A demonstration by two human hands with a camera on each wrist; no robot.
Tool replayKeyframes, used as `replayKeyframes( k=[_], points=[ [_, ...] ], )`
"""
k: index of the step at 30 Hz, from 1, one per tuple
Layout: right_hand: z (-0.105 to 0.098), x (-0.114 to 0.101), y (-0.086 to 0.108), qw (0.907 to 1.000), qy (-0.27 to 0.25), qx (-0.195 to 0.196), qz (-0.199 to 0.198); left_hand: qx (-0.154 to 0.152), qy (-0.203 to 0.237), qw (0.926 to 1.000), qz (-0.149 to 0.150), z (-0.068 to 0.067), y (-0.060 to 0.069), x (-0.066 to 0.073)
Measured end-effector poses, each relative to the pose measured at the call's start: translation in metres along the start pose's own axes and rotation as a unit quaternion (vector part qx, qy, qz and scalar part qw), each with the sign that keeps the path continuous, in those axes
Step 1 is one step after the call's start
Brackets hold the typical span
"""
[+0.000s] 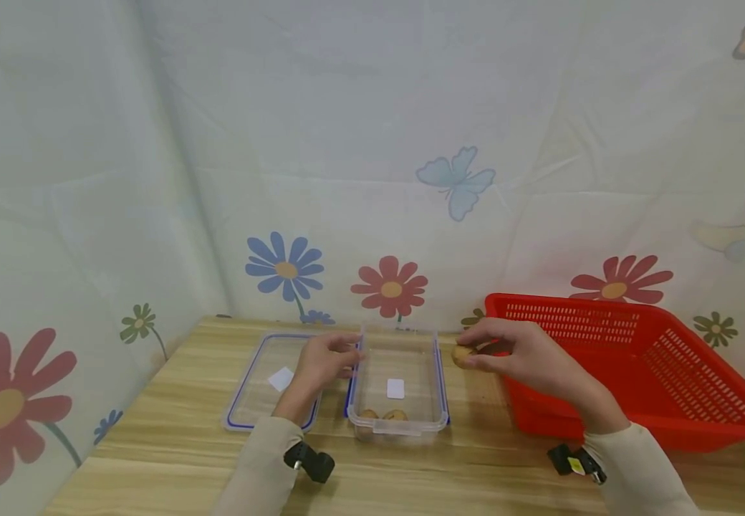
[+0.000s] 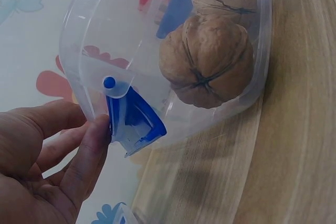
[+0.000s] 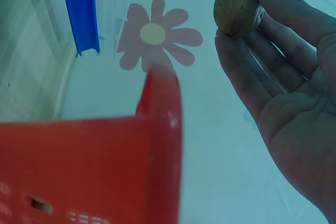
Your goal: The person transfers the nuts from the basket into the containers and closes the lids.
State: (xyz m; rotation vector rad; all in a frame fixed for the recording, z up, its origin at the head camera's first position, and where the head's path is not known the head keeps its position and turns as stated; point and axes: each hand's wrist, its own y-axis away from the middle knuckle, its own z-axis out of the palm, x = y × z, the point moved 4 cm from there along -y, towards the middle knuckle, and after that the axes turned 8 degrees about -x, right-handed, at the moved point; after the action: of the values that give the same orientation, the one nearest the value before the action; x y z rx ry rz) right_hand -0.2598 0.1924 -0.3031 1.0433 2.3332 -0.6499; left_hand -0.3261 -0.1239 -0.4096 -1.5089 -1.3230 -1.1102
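While L hand (image 1: pixel 322 364) pinches box (image 1: pixel 442 387) at edge, R hand (image 1: pixel 530 357) hovers nr basket (image 1: pixel 701 436), fingers gripping walnut (image 3: pixel 236 10).

Table (image 1: pixel 166 437): wood-grained | Cloth (image 1: pixel 321 107): white, creased, behind table | Flowers (image 1: pixel 286 269): red, blue, green, printed on cloth | Blue butterfly (image 1: pixel 458 183): pale, printed higher than the flowers

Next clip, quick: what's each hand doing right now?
Left hand: closed, pinching the edge of the clear container beside a blue latch.
Right hand: closed, holding a walnut.
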Motion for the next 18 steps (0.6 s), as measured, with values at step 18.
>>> replayKeyframes(
  k=[18],
  points=[
    [0.048,0.001,-0.013,0.9963,-0.048,-0.055,-0.046,-0.001,0.011,0.9999,0.007,0.000,-0.001,-0.003]
  ],
)
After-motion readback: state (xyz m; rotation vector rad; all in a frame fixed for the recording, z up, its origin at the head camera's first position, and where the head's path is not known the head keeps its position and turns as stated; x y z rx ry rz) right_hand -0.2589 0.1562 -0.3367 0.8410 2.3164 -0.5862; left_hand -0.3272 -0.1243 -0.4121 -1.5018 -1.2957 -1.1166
